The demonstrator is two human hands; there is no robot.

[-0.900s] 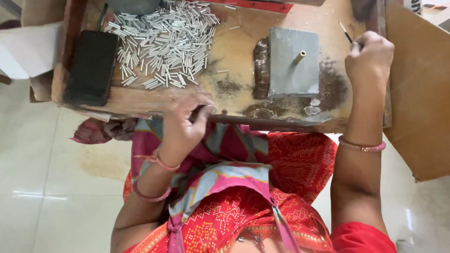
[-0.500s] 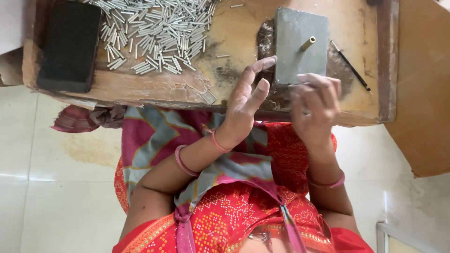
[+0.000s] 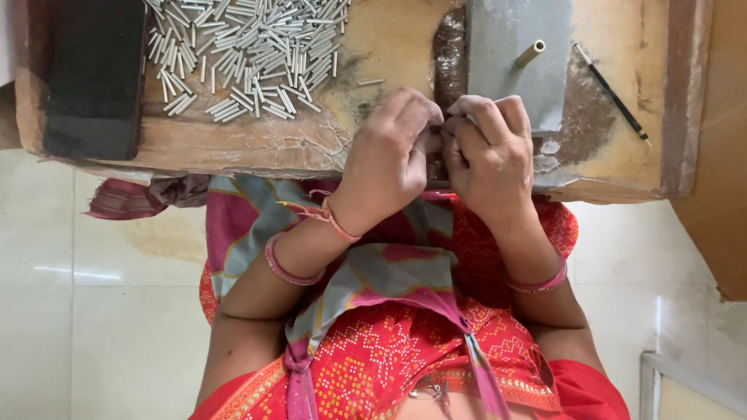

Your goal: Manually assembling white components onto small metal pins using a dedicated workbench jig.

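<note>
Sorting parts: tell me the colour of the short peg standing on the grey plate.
Brass-yellow peg, seen in the head view.

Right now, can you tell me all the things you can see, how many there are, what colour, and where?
small metal tubes: too many to count, silver-grey, heaped on the board's upper left
wooden board: one, worn brown, across the top of the view
black slab: one, black, at the board's left end
metal block: one, grey, on the board's right part, above the hands
peg: one, brass-coloured, sticking up from the block
thin rod: one, dark, lying slanted right of the block
floor tiles: pale cream, below the board
bangles: pink, on both wrists
left hand: fingertips meeting the right hand's at the block's lower edge; whatever they pinch is hidden
right hand: curled against the left
</note>
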